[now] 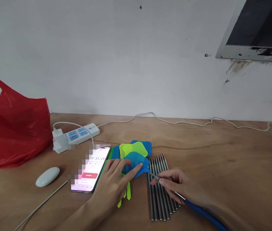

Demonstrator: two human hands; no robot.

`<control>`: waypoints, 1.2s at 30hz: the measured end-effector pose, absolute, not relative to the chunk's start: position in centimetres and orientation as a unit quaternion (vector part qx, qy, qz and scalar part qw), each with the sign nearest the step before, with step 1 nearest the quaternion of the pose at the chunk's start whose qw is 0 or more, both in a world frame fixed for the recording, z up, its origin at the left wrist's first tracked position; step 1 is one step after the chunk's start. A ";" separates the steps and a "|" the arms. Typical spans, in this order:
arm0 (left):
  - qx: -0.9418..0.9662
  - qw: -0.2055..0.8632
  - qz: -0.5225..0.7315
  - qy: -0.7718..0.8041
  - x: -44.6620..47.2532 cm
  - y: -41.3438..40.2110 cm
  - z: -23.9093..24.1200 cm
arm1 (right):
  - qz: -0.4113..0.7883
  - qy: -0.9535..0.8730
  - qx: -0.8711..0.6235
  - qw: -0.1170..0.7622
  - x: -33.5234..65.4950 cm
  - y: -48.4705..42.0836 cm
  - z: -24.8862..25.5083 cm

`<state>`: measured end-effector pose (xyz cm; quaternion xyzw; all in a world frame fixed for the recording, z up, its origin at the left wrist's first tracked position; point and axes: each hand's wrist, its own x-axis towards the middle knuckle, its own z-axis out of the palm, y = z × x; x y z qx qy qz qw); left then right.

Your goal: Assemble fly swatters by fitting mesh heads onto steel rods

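My left hand [113, 178] is on a blue mesh fly swatter head [137, 157], thumb stretched across it and the other fingers bent at its left side. Between the thumb and fingers of my right hand [176, 184] is a thin metal rod [179, 195] with a blue handle [204, 213]. The rod's tip meets the neck of the blue head. Behind it lie a yellow-green swatter head [134, 148] and another blue head [147, 147]. Yellow-green necks [128, 191] stick out below my left hand. Several metal rods [158, 195] lie side by side under my right hand.
Left of my left hand lies a lit phone [94, 170] showing a timer, partly blurred. A white oval object [48, 176], a power strip [81, 136] and a red plastic bag [15, 128] are farther left. A white cable [179, 123] runs along the wall.
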<state>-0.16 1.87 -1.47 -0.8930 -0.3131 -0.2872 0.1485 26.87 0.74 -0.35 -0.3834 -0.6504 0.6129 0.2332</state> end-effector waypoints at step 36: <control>-0.875 0.015 -0.356 -0.327 0.5 0.8 -1.0 | 0.632 -0.628 -0.403 0.210 26.1 0.6 -0.6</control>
